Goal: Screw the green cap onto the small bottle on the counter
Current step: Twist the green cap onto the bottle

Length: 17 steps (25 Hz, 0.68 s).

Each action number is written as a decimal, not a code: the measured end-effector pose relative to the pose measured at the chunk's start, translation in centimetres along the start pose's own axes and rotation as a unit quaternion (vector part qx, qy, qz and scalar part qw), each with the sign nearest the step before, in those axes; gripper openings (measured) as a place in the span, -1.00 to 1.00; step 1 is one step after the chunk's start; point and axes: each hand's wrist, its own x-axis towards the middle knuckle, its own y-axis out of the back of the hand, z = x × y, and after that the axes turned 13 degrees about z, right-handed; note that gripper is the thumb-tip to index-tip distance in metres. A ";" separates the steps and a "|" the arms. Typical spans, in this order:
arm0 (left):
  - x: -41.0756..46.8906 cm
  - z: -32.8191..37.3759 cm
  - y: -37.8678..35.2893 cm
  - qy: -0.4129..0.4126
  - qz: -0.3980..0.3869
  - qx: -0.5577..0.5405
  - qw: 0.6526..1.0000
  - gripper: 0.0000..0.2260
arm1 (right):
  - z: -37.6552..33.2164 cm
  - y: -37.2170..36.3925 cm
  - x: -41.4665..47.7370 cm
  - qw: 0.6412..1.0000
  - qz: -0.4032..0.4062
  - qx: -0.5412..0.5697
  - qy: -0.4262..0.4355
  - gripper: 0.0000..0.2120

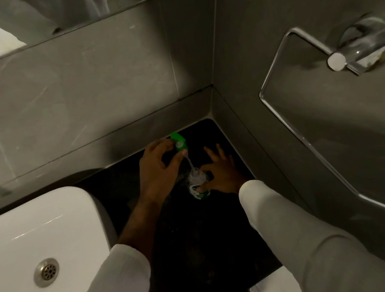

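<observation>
**Cap held above bottle in the counter corner**

On the dark counter (200, 243), close to the corner where the two grey tiled walls meet, stands the small bottle (198, 185), upright, with a green and white label. From the head camera, the right hand (222, 175) pinches the bottle near its neck between thumb and forefinger, the other fingers spread loose above it. The left hand (159, 169) is closed on the green cap (179, 142), gripping it with thumb and fingertips up and to the left of the bottle. A thin clear tube (189, 162) hangs from the cap, and its lower end reaches the bottle's mouth. The cap is not seated. Both arms wear white sleeves. A white sink (15, 245) lies left of the counter, and a chrome holder (310, 144) is fixed to the right wall.
</observation>
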 end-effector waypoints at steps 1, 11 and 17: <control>-0.3 -0.5 -0.4 -0.007 -0.019 0.006 1.000 -0.76 | 0.1 -0.1 0.1 1.000 0.000 0.000 0.001 -0.52; -2.9 -4.0 -3.5 0.006 -0.176 -0.007 0.984 -0.73 | 0.3 -0.5 0.0 1.000 0.015 0.011 0.005 -0.47; -3.7 -3.7 -3.5 0.142 -0.209 -0.154 0.955 -0.37 | 0.9 -0.7 -0.3 1.000 0.022 0.013 0.000 -0.44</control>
